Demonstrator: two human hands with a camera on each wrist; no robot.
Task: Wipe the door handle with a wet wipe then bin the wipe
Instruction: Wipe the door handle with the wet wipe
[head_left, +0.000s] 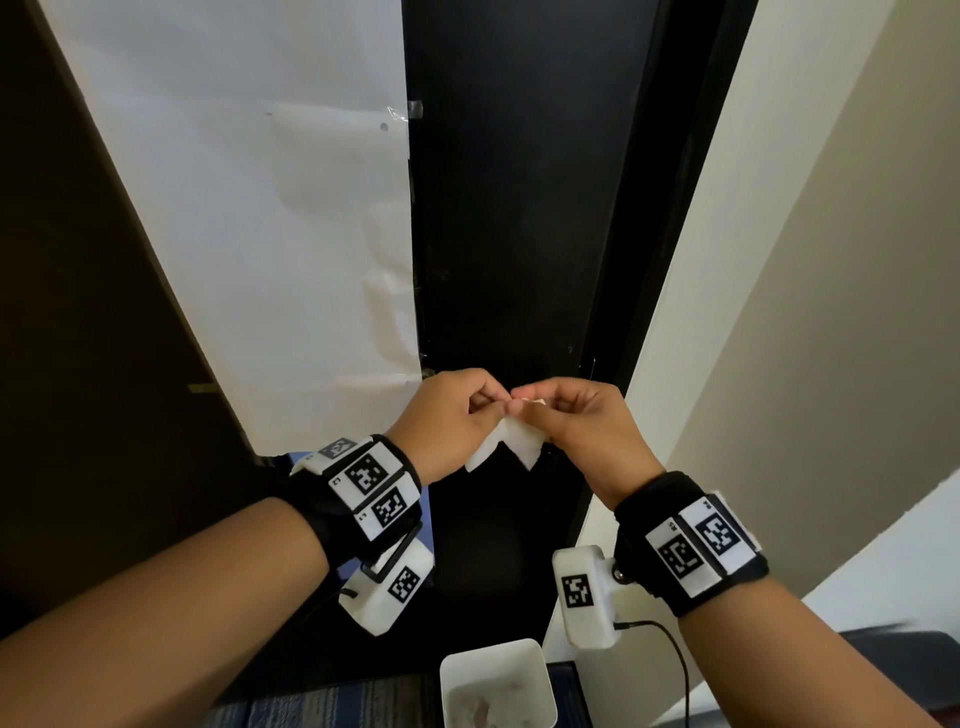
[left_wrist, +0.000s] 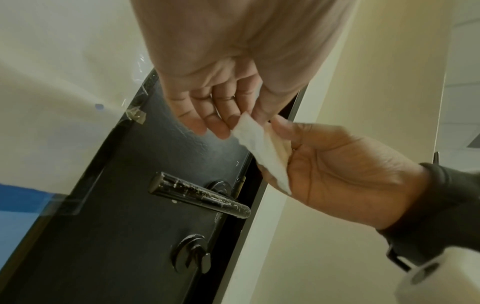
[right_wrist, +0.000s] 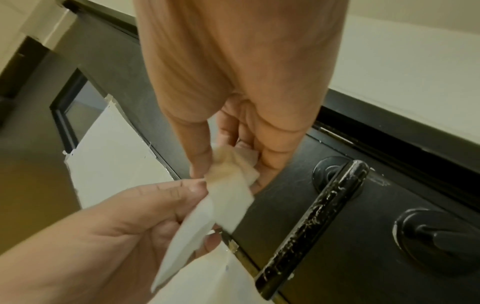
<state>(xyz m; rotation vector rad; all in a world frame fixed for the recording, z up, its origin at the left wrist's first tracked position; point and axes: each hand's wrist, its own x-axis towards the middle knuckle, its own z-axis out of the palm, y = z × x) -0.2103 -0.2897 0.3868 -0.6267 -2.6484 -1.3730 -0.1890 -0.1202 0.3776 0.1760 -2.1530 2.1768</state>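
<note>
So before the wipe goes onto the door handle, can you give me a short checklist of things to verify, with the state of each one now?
1. Wet wipe is in hand: ok. Left hand and right hand both pinch it.
2. Wipe is opened out flat: not ok, it hangs partly folded between the fingers.
3. Door handle is free to reach: ok, nothing covers it; neither hand touches it.
4. Handle needs wiping: ok, pale specks show along the black lever.
5. Bin is near for afterwards: ok, the white container stands on the floor below the hands.
6. Wipe is still moist: cannot tell.
</note>
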